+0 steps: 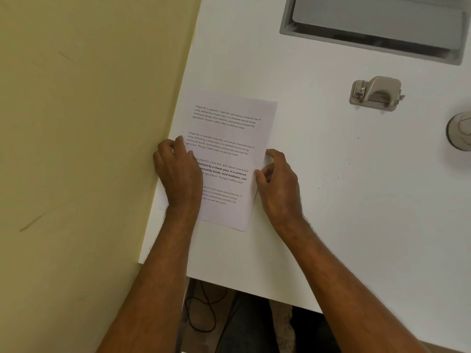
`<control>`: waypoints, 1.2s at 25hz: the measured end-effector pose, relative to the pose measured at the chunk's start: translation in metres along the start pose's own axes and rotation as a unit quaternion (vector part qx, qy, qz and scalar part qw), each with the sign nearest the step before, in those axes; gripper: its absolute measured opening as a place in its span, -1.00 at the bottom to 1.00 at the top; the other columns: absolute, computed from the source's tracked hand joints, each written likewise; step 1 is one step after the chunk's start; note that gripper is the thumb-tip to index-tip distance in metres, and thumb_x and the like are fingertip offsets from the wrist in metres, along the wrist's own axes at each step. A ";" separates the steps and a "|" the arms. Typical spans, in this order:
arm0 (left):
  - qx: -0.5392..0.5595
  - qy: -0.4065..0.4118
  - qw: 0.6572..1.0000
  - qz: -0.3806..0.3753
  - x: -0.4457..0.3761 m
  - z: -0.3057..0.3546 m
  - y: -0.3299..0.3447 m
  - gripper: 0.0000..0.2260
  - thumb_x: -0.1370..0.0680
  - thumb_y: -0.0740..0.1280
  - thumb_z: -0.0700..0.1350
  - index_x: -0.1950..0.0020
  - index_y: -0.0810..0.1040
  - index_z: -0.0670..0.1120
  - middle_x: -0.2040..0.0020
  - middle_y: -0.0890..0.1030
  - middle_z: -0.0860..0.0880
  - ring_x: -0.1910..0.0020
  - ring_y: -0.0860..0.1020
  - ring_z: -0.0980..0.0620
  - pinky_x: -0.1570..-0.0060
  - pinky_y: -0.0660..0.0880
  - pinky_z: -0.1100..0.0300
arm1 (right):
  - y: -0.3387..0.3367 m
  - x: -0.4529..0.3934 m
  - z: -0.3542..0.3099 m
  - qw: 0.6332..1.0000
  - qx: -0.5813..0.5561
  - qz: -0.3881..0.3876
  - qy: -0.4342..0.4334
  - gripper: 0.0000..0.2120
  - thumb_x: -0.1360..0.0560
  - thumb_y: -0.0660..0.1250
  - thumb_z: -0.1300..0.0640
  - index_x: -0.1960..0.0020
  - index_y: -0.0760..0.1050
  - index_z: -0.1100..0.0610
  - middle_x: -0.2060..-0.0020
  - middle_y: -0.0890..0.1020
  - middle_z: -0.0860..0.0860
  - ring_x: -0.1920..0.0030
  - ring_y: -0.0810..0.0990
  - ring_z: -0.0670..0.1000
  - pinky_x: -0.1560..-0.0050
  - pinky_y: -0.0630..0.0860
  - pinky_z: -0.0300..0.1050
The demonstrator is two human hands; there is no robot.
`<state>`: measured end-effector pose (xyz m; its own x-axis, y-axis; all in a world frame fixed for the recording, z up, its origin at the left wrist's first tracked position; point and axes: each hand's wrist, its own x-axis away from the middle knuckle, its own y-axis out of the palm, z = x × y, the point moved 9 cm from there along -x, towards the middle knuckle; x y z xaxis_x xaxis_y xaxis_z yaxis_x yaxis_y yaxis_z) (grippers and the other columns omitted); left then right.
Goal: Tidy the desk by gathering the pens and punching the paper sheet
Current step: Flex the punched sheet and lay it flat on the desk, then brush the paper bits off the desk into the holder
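Observation:
A printed paper sheet point(229, 138) lies flat on the white desk point(331, 200), close to the wall. My left hand point(178, 174) rests palm down on the sheet's left edge, fingers curled at the desk's side. My right hand point(277, 179) touches the sheet's right edge, with thumb and forefinger pinching at the margin. A grey metal hole punch point(376, 94) stands on the desk to the far right of the sheet, apart from both hands. No pens are visible.
A yellow-green wall point(89, 123) runs along the desk's left side. A grey recessed cable tray point(377, 24) sits at the back. A round white-and-dark container point(460, 133) is cut off at the right edge. Cables lie on the floor under the desk front.

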<state>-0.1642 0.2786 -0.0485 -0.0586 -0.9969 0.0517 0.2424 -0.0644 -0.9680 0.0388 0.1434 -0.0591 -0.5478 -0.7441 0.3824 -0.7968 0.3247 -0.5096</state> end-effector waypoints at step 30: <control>-0.011 0.277 0.952 -0.131 0.180 0.206 0.101 -0.35 -0.72 0.10 0.15 -0.68 0.04 -0.21 -0.70 0.03 -0.21 -0.70 0.00 -0.18 -0.65 0.08 -0.15 | -0.222 -0.017 0.156 0.952 0.239 0.186 -0.054 -0.43 -0.70 0.13 -0.09 -0.63 0.21 0.15 -0.64 0.21 0.12 -0.66 0.10 0.15 -0.64 0.12 0.16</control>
<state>0.0488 0.0838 -0.0867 -0.6173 -0.7701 0.1607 0.1293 -0.3007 -0.9449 0.2646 -0.0066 -0.0730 -0.7197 -0.6932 0.0393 -0.3318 0.2937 -0.8965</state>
